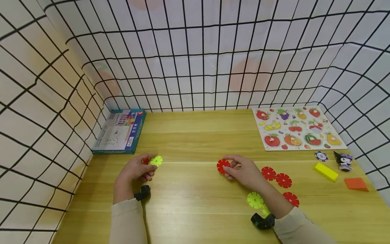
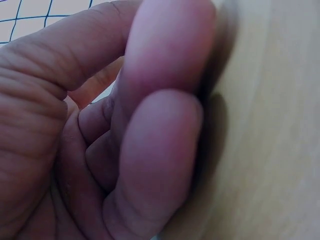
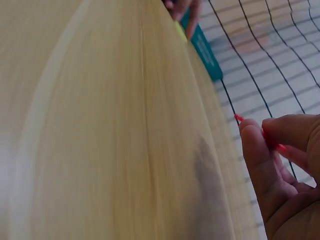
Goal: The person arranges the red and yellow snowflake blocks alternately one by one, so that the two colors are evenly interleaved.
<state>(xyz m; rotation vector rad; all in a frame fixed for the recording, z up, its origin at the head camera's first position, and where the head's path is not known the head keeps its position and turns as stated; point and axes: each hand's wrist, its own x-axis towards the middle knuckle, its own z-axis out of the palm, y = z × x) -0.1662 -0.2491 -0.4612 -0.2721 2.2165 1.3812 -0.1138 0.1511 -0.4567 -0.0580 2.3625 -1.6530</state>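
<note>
My left hand (image 1: pixel 137 170) pinches a yellow-green notched plastic disc (image 1: pixel 156 161) between thumb and index finger, over the left part of the table. A red disc (image 1: pixel 146 160) shows beside it, partly covered by those fingers. Toward the middle, my right hand (image 1: pixel 243 170) holds another red notched disc (image 1: pixel 221 166) by its edge; the right wrist view catches this disc (image 3: pixel 238 118) nearly edge-on, raised above the tabletop. Curled fingers (image 2: pixel 160 155) fill the left wrist view and hide the left hand's discs there.
Near the right forearm lie several loose discs, red (image 1: pixel 284 180) and yellow-green (image 1: pixel 255 200). A boxed set (image 1: pixel 118 132) sits back left, a fruit puzzle board (image 1: pixel 294 128) back right. At right are a chip (image 1: pixel 321 156), figurine (image 1: pixel 344 161), yellow block (image 1: pixel 325 172) and orange block (image 1: pixel 356 184).
</note>
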